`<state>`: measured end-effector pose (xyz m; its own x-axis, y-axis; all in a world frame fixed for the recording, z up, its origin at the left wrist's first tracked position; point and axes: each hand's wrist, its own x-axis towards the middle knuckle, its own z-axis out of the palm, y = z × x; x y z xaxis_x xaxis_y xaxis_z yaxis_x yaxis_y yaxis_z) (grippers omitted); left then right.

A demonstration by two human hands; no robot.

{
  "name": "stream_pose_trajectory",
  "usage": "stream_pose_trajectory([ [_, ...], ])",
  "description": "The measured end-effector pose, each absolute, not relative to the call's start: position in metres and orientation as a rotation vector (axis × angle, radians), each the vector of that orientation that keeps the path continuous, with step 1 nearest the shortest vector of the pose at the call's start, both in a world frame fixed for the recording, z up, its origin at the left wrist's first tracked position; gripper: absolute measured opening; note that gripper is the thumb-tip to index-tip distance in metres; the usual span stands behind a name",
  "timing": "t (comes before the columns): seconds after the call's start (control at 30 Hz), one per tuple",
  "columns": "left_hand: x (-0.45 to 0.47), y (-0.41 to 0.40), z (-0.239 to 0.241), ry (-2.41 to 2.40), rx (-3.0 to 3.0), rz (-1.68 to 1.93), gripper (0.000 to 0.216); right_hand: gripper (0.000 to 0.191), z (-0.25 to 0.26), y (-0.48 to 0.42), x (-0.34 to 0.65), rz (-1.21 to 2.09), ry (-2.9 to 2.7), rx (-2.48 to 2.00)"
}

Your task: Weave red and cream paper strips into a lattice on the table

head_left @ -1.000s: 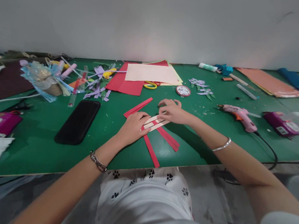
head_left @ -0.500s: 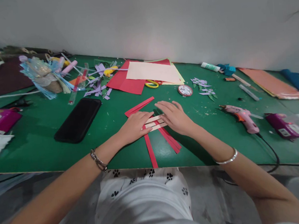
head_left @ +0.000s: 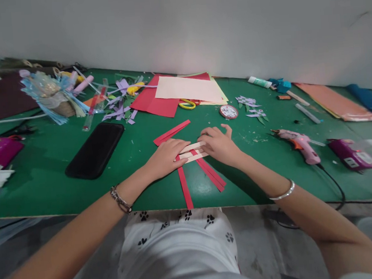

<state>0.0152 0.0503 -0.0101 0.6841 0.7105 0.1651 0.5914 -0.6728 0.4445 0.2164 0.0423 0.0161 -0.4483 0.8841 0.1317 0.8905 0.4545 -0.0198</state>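
Red paper strips (head_left: 185,187) lie crossed with cream paper strips (head_left: 193,152) on the green table (head_left: 48,184) in front of me. My left hand (head_left: 166,156) lies flat with fingers stretched over the left ends of the cream strips. My right hand (head_left: 218,143) rests on their right ends, thumb and fingers bent onto the strips, index finger raised. More red strips (head_left: 171,133) stick out behind the hands.
A black phone (head_left: 95,150) lies left of the hands. Red and cream sheets (head_left: 185,90) with yellow scissors (head_left: 186,104) sit behind. A pink glue gun (head_left: 297,143) and a purple device (head_left: 351,154) lie right. Purple scraps (head_left: 121,108) and a blue bundle (head_left: 49,96) are at back left.
My right hand first flattened over the woven strips, then curled back onto their right ends. The left hand stayed pressing on the strips.
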Motion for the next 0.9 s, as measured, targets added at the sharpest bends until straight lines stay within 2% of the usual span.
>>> stream_pose_trajectory([
  [0.23,0.015,0.05,-0.009,1.011,2.554,0.471,0.042,0.044,0.016,0.046,0.229,-0.156,-2.571,-1.624],
  [0.43,0.015,0.05,-0.008,1.014,2.57,0.458,0.043,0.049,0.023,0.037,0.245,0.061,-2.529,-1.595],
  [0.7,0.015,0.049,-0.008,1.009,2.569,0.459,0.043,0.024,0.014,0.042,0.231,-0.11,-2.474,-1.535],
  [0.9,0.015,0.049,-0.008,1.018,2.567,0.459,0.042,0.021,0.017,0.05,0.233,0.14,-2.418,-1.522],
])
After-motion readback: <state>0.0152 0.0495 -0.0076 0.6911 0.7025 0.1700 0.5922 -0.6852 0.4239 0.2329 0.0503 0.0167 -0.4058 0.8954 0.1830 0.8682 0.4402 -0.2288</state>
